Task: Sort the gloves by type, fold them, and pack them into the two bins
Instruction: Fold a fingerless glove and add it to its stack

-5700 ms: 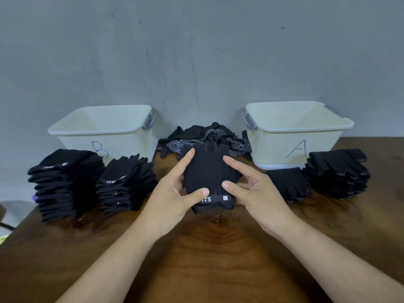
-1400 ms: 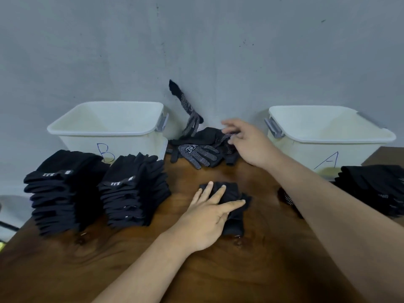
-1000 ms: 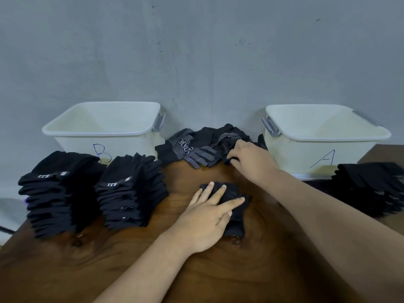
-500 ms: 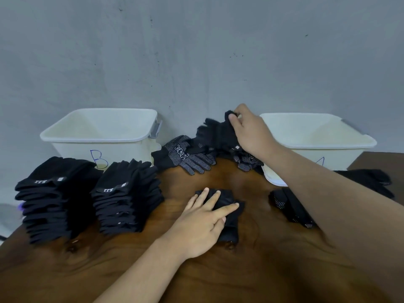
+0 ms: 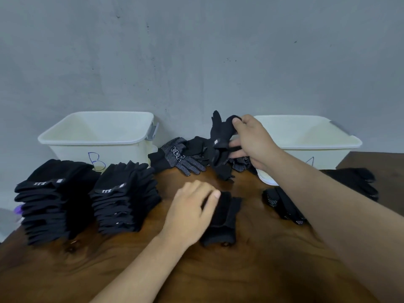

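Note:
My right hand grips a plain black glove and holds it above the loose pile of black gloves between the two bins. My left hand curls over a folded black glove lying on the wooden table in the middle. White bin B stands at the back left and white bin A at the back right; both look empty inside. Two stacks of folded plain gloves sit in front of bin B.
Dotted folded gloves lie right of centre, partly hidden by my right forearm. Another stack of dark gloves sits in front of bin A. A grey wall closes off the back. The table's left edge runs near the far stack.
My right hand reached into the loose pile, took hold of a plain black glove and lifted it clear. My left hand's fingers went from flat to curled over the folded glove.

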